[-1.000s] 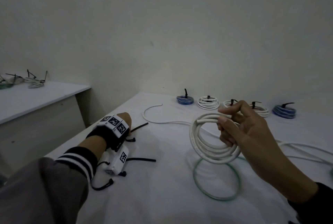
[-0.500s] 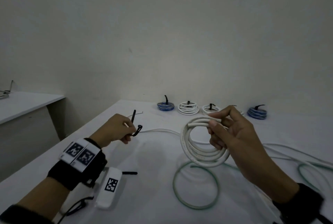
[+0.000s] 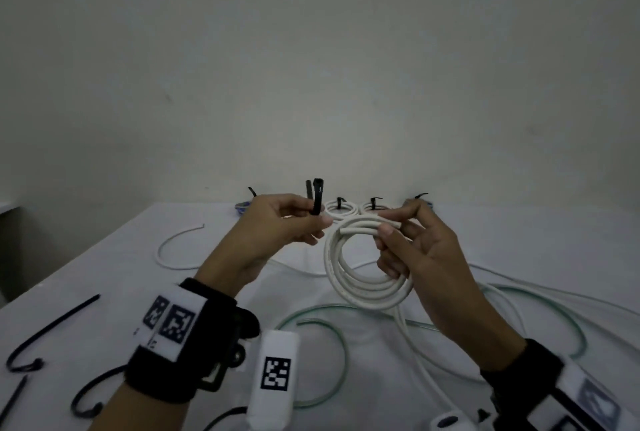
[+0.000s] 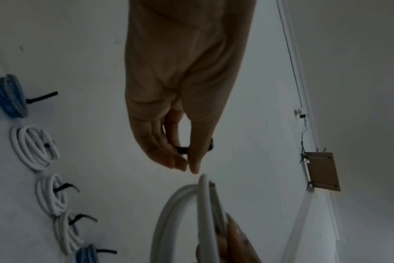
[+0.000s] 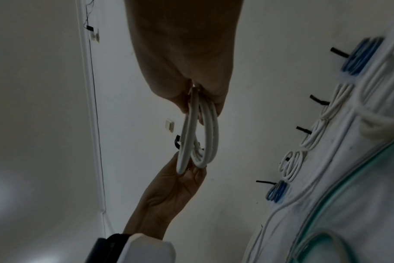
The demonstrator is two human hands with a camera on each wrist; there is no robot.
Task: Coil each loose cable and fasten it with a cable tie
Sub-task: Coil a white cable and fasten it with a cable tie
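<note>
- White cable coil (image 3: 367, 278) is held upright above the tabletop (image 3: 519, 250) by the right hand (image 3: 420, 250); grip closed on it, thumb and fingers pinching the turns at the top of the loop, where the cut cable ends sit.
- One strand is seen running from the bottom of the coil down toward the near edge of the tabletop.
- Black cable tie (image 3: 317, 200) is pinched by the left hand (image 3: 277, 226) between thumb and fingertips; grip closed on it. The tie is folded, both ends pointing up above the fingers.
- Left hand is placed just beside the top-left of the coil; contact between tie and coil cannot be told. In the right wrist view the left fingertips (image 5: 191, 171) are seen at the coil's far edge.
- Finished coils (image 3: 341, 210), white and blue, each with a black tie, are lined up along the far edge of the tabletop by the wall.
- Loose white cable (image 3: 176, 250) is lying far left; a loose greenish cable (image 3: 332, 354) is looped on the tabletop under the hands.
- Spare black ties (image 3: 52, 323) are lying at the near left.
</note>
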